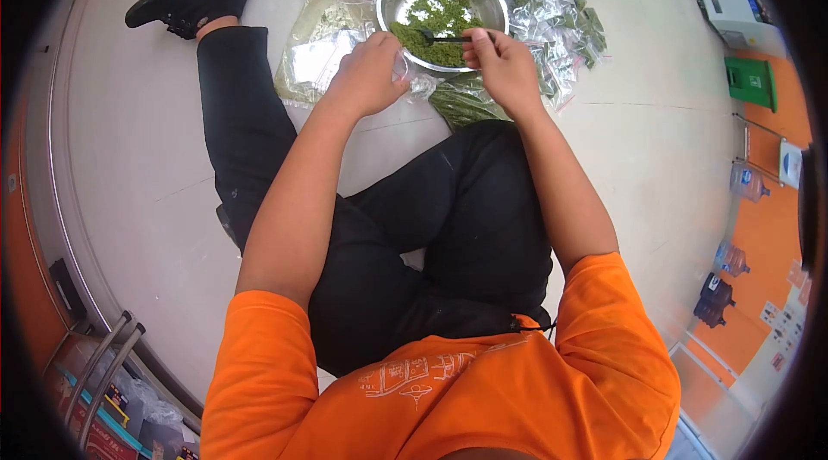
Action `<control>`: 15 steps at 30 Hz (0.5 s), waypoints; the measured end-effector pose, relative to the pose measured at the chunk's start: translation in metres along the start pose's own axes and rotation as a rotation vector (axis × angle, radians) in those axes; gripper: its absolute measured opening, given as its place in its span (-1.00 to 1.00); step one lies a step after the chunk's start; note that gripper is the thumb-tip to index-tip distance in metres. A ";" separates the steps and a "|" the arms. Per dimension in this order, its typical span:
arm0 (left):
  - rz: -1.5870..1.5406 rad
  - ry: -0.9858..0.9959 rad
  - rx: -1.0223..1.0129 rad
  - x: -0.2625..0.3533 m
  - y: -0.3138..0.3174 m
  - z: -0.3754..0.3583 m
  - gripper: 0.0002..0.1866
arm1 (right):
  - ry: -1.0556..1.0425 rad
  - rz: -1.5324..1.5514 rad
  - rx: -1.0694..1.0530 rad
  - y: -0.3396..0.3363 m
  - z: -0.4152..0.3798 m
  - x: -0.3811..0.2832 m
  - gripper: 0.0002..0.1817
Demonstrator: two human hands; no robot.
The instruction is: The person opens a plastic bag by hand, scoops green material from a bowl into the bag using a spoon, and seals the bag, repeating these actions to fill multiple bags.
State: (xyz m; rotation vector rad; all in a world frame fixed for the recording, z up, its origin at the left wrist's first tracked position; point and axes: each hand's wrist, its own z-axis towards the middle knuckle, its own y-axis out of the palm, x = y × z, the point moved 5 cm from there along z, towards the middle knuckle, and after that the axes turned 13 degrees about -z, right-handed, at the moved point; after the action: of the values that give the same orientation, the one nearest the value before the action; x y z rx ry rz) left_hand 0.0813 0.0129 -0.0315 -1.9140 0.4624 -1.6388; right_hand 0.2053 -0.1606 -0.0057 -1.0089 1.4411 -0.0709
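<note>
At upper centre, my right hand point(507, 72) is steadying the spoon point(454, 39) low over the bowl point(499, 5), my left hand point(366, 79) pinching clear plastic point(401, 66).

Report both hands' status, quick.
Left hand: grip closed on clear plastic, by the bowl.
Right hand: grip closed on the black spoon, its tip in the green crumbs.

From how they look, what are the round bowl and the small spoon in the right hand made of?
The bowl looks like metal, probably stainless steel, smooth and shiny: its rim and inner wall give bright grey reflections. The spoon, held by the right hand, is probably plastic, since it is thin and evenly black, but painted metal is possible.
</note>
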 end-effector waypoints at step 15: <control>-0.277 -0.072 0.174 0.009 -0.011 0.049 -0.53 | 0.388 1.071 0.160 -0.070 0.011 0.076 -0.65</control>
State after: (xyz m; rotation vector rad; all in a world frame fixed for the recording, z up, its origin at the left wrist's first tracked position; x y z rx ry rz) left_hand 0.1301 0.0263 -0.0217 -1.9637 0.0227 -1.7102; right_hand 0.2662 -0.2426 -0.0245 0.0069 2.1281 0.4111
